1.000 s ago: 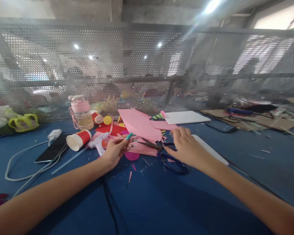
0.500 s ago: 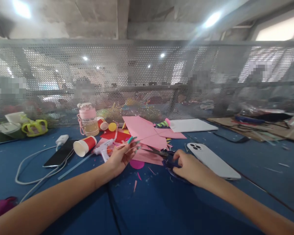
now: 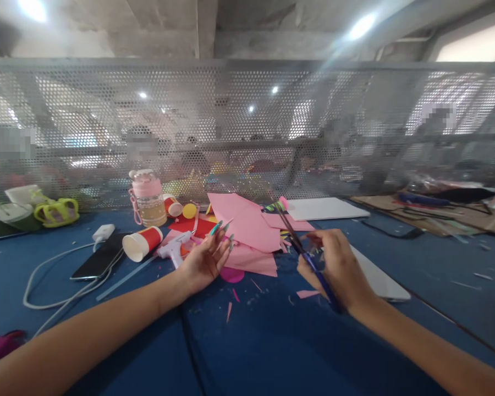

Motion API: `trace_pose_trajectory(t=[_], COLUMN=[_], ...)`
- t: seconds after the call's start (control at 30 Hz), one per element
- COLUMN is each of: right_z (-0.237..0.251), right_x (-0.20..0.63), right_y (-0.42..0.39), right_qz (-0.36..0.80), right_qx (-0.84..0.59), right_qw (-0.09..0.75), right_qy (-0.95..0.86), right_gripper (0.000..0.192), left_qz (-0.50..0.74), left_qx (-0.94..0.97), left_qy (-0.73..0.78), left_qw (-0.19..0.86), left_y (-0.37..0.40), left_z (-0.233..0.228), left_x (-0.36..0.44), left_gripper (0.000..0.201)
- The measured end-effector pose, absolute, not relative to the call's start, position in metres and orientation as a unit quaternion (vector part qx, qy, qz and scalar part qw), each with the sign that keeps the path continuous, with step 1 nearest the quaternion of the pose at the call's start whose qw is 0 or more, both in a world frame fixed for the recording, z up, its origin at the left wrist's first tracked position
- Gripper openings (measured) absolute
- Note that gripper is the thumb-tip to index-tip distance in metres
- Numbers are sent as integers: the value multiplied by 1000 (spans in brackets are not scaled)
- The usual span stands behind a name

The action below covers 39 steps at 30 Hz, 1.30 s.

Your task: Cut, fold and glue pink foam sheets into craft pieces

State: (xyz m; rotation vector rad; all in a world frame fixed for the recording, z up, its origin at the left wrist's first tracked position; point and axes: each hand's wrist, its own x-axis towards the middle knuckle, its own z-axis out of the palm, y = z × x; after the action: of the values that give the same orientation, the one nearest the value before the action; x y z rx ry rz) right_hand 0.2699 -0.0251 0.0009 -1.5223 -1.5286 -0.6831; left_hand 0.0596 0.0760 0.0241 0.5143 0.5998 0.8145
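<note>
Scissors (image 3: 303,250) are held up off the blue table (image 3: 272,341) in the right hand (image 3: 338,267), blades pointing up and away toward the mesh screen (image 3: 247,126), dark blue handles low in the palm; the fingers are curled shut around the handle end, though whether they are threaded through the loops cannot be told because of blur. Largest nearby is the stack of pink paper (image 3: 247,225), lying flat just beyond both hands and resting partly on red paper (image 3: 198,226). A white phone (image 3: 379,278) lies just behind the right hand, partly hidden by it. The left hand (image 3: 204,258) is spread open, palm up, fingers fanned, holding nothing, its fingertips near the edge of the pink sheets. A white glue gun (image 3: 174,248) lies just left of that hand, a tipped red paper cup (image 3: 142,243) beside it, and a black phone (image 3: 99,257) with a white cable (image 3: 45,275) further left. A pink bottle (image 3: 148,198) stands upright at the back. Small pink scraps (image 3: 231,311) are scattered between the arms. Judged from the look, the scissors are stiff, light and sharp at the tips, best gripped by the handle loops; the paper is thin, floppy and easily creased, best pinched at an edge.
</note>
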Motion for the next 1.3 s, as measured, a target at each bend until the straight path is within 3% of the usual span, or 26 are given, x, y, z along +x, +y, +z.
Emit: trace_pose_trajectory(t=[0.1,0.27,0.43,0.57,0.67,0.87,1.3], right_z=[3,4,7,12,16,17,11], right_x=[271,274,269,254,242,234,231], right_y=[-25,-24,-28,-37,-45,-55,-57], right_qz=[-192,-1,51,232,345,296,269], right_qx=[-650,-681,-618,-548,-529,-512,-520], right_qw=[465,420,483,570,555,500,477], right_qy=[-569,-600,-619,-567,-542,-632,-656], right_gripper=[18,28,30,31,38,33,32], left_qz=[379,370,408,454,492,509,447], left_qx=[280,348,423,461,490,564,643], left_qy=[289,277,260,206,171,171,112], left_qw=[833,815,766,734,699,628,611], left_y=[76,79,77,78,79,66,44], left_z=[22,13,10,22,39,58,54], left_x=[60,60,61,60,60,60,61], left_gripper=[24,17,14,12,13,14,17])
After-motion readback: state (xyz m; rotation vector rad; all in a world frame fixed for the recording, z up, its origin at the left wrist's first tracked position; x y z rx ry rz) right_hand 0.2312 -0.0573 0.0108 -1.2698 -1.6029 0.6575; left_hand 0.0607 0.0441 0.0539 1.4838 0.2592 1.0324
